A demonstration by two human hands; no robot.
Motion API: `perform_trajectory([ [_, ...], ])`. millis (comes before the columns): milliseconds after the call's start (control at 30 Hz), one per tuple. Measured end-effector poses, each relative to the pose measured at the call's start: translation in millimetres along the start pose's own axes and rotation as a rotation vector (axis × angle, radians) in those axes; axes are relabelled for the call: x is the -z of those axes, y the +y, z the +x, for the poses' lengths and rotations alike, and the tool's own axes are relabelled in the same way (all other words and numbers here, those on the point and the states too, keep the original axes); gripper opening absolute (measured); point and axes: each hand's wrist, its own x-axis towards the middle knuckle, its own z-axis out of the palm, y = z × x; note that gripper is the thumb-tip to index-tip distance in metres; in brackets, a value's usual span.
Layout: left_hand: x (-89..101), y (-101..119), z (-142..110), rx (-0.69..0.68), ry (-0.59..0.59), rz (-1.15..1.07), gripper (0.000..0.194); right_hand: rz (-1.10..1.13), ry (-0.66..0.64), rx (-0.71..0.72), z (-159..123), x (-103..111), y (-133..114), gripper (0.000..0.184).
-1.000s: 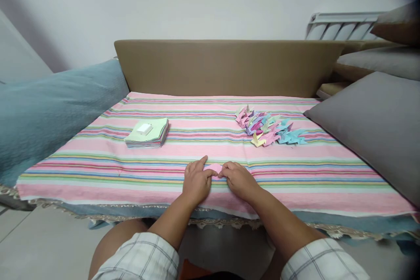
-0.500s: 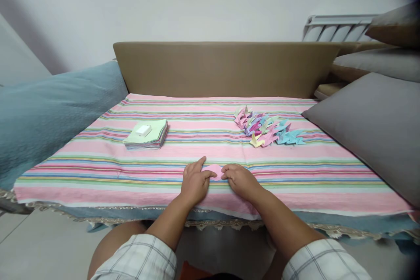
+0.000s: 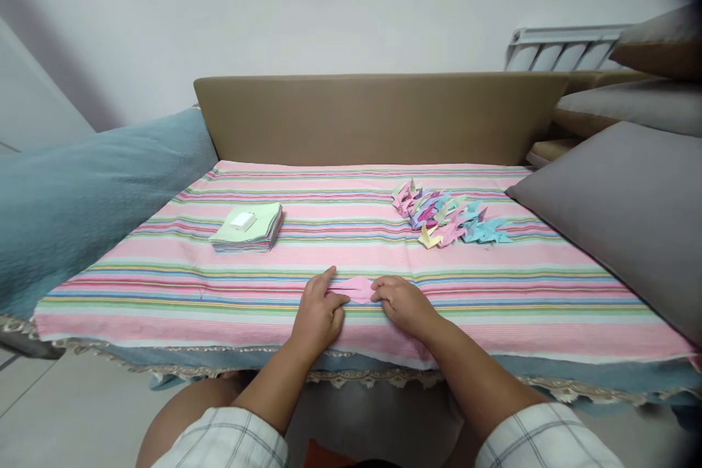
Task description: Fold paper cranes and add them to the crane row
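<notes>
A small folded piece of pink origami paper [image 3: 359, 290] lies on the striped cloth in front of me, narrowing to a point on its left and showing a slit along its middle. My right hand [image 3: 403, 303] pinches its right end between thumb and curled fingers. At the left end, my left hand [image 3: 319, 313] rests with thumb and index finger spread apart, the paper's tip lying between them. Beyond my right hand is a group of folded paper cranes [image 3: 450, 216] in pink, blue, purple and yellow.
On the left stands a stack of coloured paper squares [image 3: 260, 223] with a small white object [image 3: 243, 221] on top. The striped cloth [image 3: 180, 270] covers the seat. A blue cushion [image 3: 110, 175] flanks it at left, grey cushions [image 3: 614, 212] at right, a brown backrest [image 3: 378, 121] behind.
My left hand has slid left along the pink paper, its thumb off the middle, uncovering the pointed left end and the slit. My right hand keeps its grip in place.
</notes>
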Motion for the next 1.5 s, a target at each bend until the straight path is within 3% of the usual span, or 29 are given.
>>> perform_trajectory([
  [367,0.1,13.2,0.1,0.040,-0.040,0.147,0.027,-0.009,-0.020,0.002,-0.3,4.1,-4.6,0.037],
  [567,-3.9,22.6,-6.6,-0.061,-0.056,0.176,0.037,-0.002,-0.020,0.001,0.7,3.8,-4.9,0.034],
  [767,-10.3,25.9,-2.9,-0.046,-0.090,0.223,0.030,-0.018,-0.008,0.003,0.3,2.6,-6.3,0.033],
  [1100,-13.3,25.5,-6.6,-0.078,0.006,0.262,0.028,-0.034,0.166,0.025,-1.4,2.7,-2.8,0.032],
  [1233,-9.2,26.7,-5.3,-0.066,0.016,0.274,0.027,-0.016,0.109,-0.008,-0.4,4.4,-2.5,0.033],
  [1500,-4.2,26.5,2.3,-0.020,-0.162,0.178,0.028,0.099,0.040,-0.168,-1.7,11.0,-11.2,0.029],
])
